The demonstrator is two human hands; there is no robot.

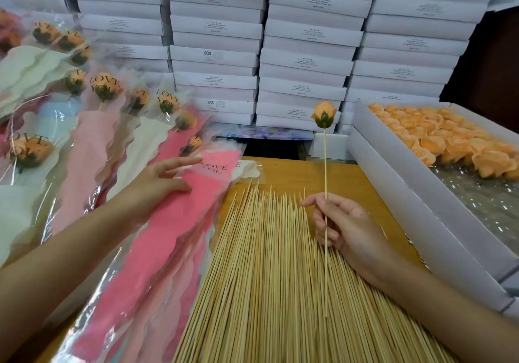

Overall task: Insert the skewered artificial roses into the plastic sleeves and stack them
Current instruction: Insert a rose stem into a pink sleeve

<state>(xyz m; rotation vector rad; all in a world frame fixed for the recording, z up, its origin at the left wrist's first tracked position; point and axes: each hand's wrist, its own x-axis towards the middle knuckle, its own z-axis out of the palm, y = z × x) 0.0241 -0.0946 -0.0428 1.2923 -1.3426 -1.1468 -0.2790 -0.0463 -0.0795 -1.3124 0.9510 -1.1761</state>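
Right hand [346,226] pinches a skewered orange rose [324,114] upright over the loose skewers [261,278]; left hand [160,183] rests flat, fingers spread, on the top pink sleeve [179,230] beside the filled sleeves [92,115].

You have 2 hands in view: left hand [160,183] and right hand [345,225]. You hold 1 rose on a stick [323,114]. At your right is 1 open box [393,183] w/ loose roses [438,138], too many to count. Filled sleeves [105,87]: approx. 10 rose heads visible. Bare sticks [266,264] and empty sleeves [174,236]: no. cannot be told. Closed white boxes [309,62]: at least 4 stacks.
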